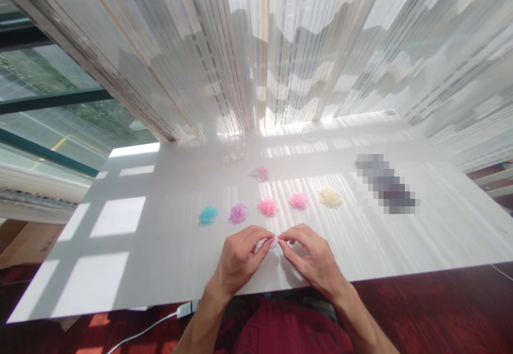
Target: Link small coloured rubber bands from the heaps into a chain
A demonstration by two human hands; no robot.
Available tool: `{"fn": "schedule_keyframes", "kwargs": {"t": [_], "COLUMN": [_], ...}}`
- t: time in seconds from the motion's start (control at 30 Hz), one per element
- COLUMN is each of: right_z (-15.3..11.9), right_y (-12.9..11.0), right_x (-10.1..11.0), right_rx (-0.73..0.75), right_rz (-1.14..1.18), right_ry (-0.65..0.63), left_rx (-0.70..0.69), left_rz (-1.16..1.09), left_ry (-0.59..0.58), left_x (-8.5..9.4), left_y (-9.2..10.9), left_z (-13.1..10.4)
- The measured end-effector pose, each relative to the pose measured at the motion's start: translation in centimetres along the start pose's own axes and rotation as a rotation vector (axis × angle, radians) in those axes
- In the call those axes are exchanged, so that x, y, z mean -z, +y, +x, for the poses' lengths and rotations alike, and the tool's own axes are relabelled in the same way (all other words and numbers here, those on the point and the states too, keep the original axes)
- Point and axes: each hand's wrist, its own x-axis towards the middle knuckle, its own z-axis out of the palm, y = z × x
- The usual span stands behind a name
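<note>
ref: coral strand pile (267, 207). l. hand (239, 256) & r. hand (316, 258), near side of ref: each pinched shut, tips nearly meeting, contents too small to tell; pale lilac bits (273, 245) beneath. teal pile (208, 215) l. of ref. step: prob. two-hand fingerwork; next calls for steady pinch.

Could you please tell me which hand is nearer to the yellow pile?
The right hand. It is on the near side of the yellow pile, slightly to its left; the left hand, also on the near side, is much farther left.
</note>
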Motion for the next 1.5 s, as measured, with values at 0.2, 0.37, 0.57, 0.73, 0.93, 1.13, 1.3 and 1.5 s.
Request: {"fn": "schedule_keyframes", "kwargs": {"t": [0.2,0.37,0.57,0.73,0.93,1.13,1.3,1.5], "right_z": [0.5,1.2,2.0,2.5,2.8,2.8,2.6,3.1], "right_y": [0.6,0.8,1.2,1.8,2.0,2.2,2.2,3.8], "right_x": [-0.1,-0.2,-0.1,-0.2,-0.4,-0.6,0.4,3.2], "right_rx": [0.022,0.03,-0.008,-0.023,-0.018,-0.001,0.013,-0.058], "right_rz": [-0.004,-0.023,-0.044,-0.02,-0.003,-0.025,-0.048,-0.215], "right_ry": [0.021,0.029,0.011,0.016,0.035,0.049,0.055,0.206], "left_rx": [0.0,-0.001,0.052,0.174,0.198,0.096,0.078,0.086], "left_rz": [0.006,0.025,-0.014,-0.084,-0.063,0.03,0.04,0.083], "left_ry": [0.035,0.068,0.076,0.105,0.093,0.041,0.034,0.043], "left_x": [-0.2,-0.4,-0.5,-0.9,-0.7,-0.4,-0.3,1.1], "left_y": [-0.3,-0.6,-1.1,-1.0,-1.2,-1.7,-1.2,-1.2], "left_z": [0.6,1.2,1.3,1.4,1.8,1.9,2.2,0.1]}}
